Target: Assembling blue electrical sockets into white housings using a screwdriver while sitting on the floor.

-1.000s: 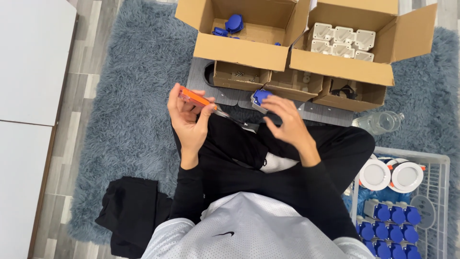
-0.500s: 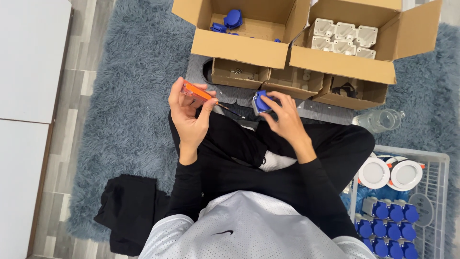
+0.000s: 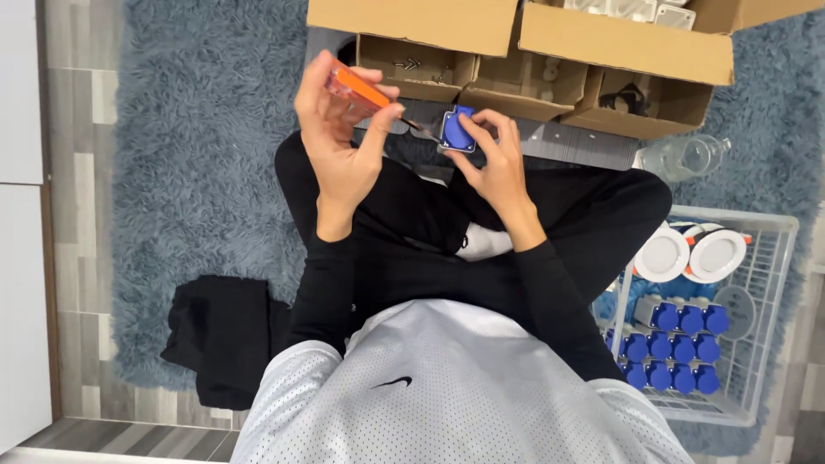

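Our orange-handled screwdriver (image 3: 365, 92) lies slanted — handle up and to the left, tip pointing down-right at the small blue socket (image 3: 457, 130), which sits raised above our crossed legs, just before the open cardboard boxes (image 3: 550, 51). Our left hand (image 3: 344, 142) is curled around the handle; our right hand (image 3: 494, 163) pinches the socket between fingertips — both closed, grasping.

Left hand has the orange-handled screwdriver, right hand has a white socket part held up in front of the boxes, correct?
Not quite: the socket part in the right hand is blue, not white, as the head view shows. The rest stands: the left hand holds the orange-handled screwdriver, in front of the cardboard boxes.
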